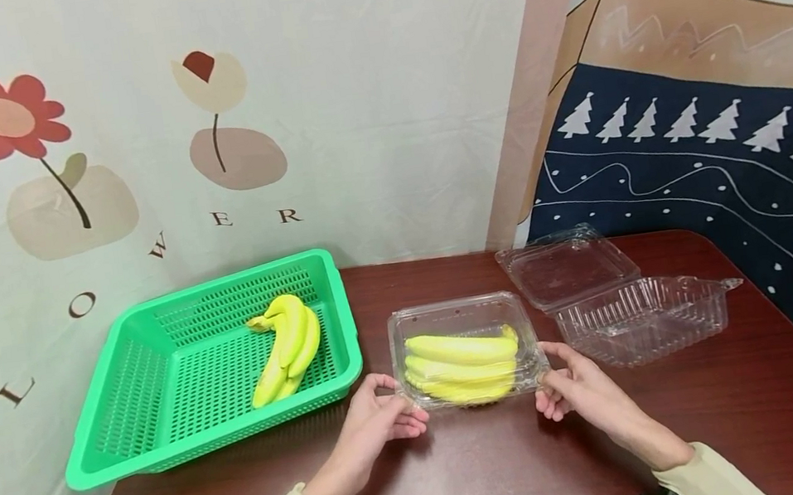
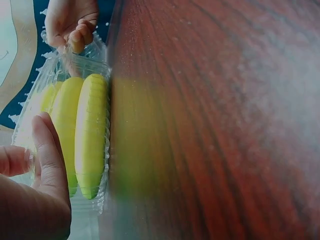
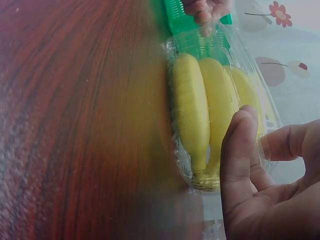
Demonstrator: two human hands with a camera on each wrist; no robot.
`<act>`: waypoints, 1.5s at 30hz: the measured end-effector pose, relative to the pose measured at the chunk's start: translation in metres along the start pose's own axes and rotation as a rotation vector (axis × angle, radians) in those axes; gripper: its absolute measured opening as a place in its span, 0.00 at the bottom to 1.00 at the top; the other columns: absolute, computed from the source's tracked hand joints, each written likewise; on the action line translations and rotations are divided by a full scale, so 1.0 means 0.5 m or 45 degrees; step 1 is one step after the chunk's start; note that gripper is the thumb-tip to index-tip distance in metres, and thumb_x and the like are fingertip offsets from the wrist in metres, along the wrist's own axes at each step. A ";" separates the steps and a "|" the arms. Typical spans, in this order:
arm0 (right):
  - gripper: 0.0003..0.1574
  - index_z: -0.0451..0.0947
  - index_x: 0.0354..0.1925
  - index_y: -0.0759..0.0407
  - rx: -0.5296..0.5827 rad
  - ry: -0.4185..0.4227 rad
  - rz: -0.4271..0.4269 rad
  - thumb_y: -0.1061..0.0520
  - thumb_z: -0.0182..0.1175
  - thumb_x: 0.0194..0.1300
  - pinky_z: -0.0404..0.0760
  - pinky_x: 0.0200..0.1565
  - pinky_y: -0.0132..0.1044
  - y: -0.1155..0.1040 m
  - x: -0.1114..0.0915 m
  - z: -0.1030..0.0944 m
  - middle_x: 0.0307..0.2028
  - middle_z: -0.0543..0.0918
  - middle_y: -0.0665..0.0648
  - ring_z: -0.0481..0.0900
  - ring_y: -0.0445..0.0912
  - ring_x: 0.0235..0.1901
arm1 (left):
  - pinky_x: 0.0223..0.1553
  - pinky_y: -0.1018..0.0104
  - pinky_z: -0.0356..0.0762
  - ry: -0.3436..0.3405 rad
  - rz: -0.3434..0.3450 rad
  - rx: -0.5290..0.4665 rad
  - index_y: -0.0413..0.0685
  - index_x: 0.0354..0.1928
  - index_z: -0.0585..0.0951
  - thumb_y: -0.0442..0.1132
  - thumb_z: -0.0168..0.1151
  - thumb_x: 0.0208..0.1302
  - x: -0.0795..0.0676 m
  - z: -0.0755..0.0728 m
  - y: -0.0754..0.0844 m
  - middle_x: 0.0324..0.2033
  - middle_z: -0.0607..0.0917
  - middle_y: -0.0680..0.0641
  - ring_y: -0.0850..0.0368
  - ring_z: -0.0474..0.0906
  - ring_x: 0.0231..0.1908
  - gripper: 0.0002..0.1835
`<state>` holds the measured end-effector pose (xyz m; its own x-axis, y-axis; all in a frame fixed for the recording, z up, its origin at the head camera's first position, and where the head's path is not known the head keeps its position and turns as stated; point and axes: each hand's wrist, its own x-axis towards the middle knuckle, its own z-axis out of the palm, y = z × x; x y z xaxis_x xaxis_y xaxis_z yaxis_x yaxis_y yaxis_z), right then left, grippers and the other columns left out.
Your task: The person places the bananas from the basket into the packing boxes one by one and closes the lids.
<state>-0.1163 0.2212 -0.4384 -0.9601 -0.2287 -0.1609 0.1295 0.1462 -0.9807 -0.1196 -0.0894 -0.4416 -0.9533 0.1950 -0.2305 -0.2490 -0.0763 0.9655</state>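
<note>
A clear plastic clamshell box [image 1: 459,313] with its lid down stands on the table in front of me. Inside it lies a bunch of yellow bananas [image 1: 461,349], seen through the plastic. My left hand [image 1: 377,419] pinches the near left corner between thumb and fingers. At the near right corner, my right hand [image 1: 587,390] pinches the rim in the same way. Both wrist views show the bananas [image 2: 91,135] close behind the plastic wall, with thumb and fingers at the box's edge.
On the left is a green plastic basket [image 1: 168,457] holding another banana bunch [image 1: 294,346]. To the right, a second clamshell box [image 1: 643,324] stands with its lid raised behind it. Patterned cloths [image 1: 387,115] hang along the back and right of the brown table [image 1: 487,478].
</note>
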 end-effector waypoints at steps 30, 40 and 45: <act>0.37 0.52 0.71 0.74 -0.068 -0.039 0.007 0.67 0.53 0.69 0.79 0.25 0.31 0.001 -0.003 0.000 0.23 0.80 0.59 0.77 0.43 0.21 | 0.22 0.71 0.78 0.030 0.029 0.147 0.39 0.40 0.68 0.25 0.51 0.57 -0.007 -0.003 0.000 0.18 0.83 0.45 0.58 0.77 0.17 0.10; 0.39 0.51 0.72 0.74 -0.069 -0.058 0.001 0.67 0.54 0.69 0.79 0.25 0.31 -0.002 -0.003 0.000 0.23 0.80 0.57 0.77 0.43 0.21 | 0.19 0.72 0.77 0.057 0.011 0.173 0.40 0.38 0.68 0.25 0.51 0.55 -0.001 -0.003 0.000 0.17 0.83 0.45 0.60 0.76 0.16 0.09; 0.40 0.49 0.73 0.75 -0.052 -0.070 -0.034 0.67 0.54 0.70 0.79 0.24 0.31 -0.003 -0.003 0.000 0.23 0.79 0.58 0.77 0.42 0.21 | 0.19 0.72 0.77 0.072 0.005 0.177 0.40 0.38 0.69 0.25 0.52 0.55 0.001 -0.002 -0.001 0.16 0.83 0.45 0.59 0.76 0.15 0.09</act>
<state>-0.1150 0.2214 -0.4369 -0.9480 -0.2850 -0.1417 0.0927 0.1787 -0.9795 -0.1200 -0.0902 -0.4420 -0.9634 0.1393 -0.2290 -0.2227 0.0596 0.9731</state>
